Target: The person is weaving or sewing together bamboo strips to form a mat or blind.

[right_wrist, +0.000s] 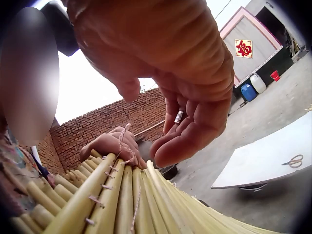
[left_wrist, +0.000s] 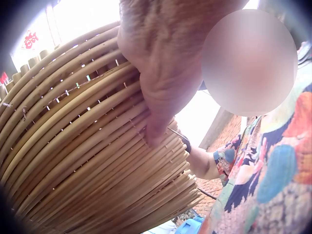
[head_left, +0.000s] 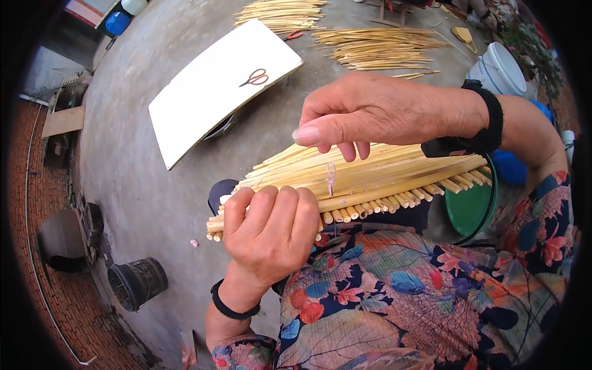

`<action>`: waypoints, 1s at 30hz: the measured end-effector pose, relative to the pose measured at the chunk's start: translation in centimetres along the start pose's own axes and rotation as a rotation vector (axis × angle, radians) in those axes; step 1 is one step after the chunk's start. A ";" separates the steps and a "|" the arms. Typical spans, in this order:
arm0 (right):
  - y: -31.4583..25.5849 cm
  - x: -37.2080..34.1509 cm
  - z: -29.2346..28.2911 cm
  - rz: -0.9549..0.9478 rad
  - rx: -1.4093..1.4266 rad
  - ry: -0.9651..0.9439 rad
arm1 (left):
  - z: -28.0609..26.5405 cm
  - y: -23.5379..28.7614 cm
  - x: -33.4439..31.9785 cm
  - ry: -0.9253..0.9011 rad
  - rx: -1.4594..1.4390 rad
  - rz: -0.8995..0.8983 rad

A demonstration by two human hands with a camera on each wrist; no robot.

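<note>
A mat of pale, peeled stalks [head_left: 370, 172], stitched together with pink thread, lies across the person's lap. The left hand [head_left: 271, 222] grips its left end, knuckles up; in the left wrist view its thumb [left_wrist: 156, 134] lies against the slatted face. A twisted loop of pink thread [head_left: 331, 179] stands up from the stalk along the near edge. Above that loop hovers the right hand [head_left: 376, 114], thumb apart from loosely bent fingers, with nothing visible between them. In the right wrist view, the pink thread [right_wrist: 127, 146] rises beside the left hand [right_wrist: 114, 145], and small stitches cross the stalks.
A white board [head_left: 216, 86] bearing scissors [head_left: 256, 77] stands raised beyond the mat. Loose stalks [head_left: 382, 48] lie on the concrete, near red-handled pliers [head_left: 293, 36]. A black bucket [head_left: 137, 283] is at left; a green container [head_left: 472, 206] and a white bucket [head_left: 498, 69] are at right.
</note>
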State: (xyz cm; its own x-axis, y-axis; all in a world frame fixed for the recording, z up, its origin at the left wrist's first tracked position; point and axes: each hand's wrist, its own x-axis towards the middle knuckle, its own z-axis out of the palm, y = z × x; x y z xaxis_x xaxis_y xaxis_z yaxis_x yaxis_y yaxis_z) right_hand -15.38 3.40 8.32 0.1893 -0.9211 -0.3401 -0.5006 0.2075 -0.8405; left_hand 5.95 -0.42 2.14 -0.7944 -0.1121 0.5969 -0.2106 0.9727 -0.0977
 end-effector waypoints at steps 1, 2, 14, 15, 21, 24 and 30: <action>-0.1 -0.2 0.0 0.006 0.001 -0.003 | -0.1 0.1 0.0 -0.001 -0.005 -0.004; 0.0 -0.4 -0.1 -0.008 -0.093 -0.112 | -0.2 0.1 0.0 0.004 0.003 -0.004; 1.8 0.8 -0.4 -0.160 0.440 0.159 | -0.7 0.0 -0.1 -0.046 0.023 -0.003; 2.1 1.0 -0.2 -0.200 0.276 -0.007 | -0.8 -0.1 -0.2 -0.049 0.027 -0.003; 3.6 1.7 0.0 -0.215 0.132 -0.406 | -1.1 -0.2 0.3 -0.061 0.024 -0.005; 3.8 1.9 0.1 -0.261 0.181 -0.462 | -0.9 -0.4 0.5 -0.071 0.029 -0.006; 5.2 2.8 0.6 -0.343 0.269 -0.400 | -0.5 -0.8 0.8 -0.074 0.032 0.000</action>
State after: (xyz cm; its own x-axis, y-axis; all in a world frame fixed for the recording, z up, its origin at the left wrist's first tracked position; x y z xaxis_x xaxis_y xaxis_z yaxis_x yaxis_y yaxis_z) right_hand -16.94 2.10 2.73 0.6322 -0.7657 -0.1184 -0.1327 0.0435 -0.9902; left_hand 5.77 -1.20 3.04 -0.8342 -0.1281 0.5364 -0.2278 0.9658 -0.1236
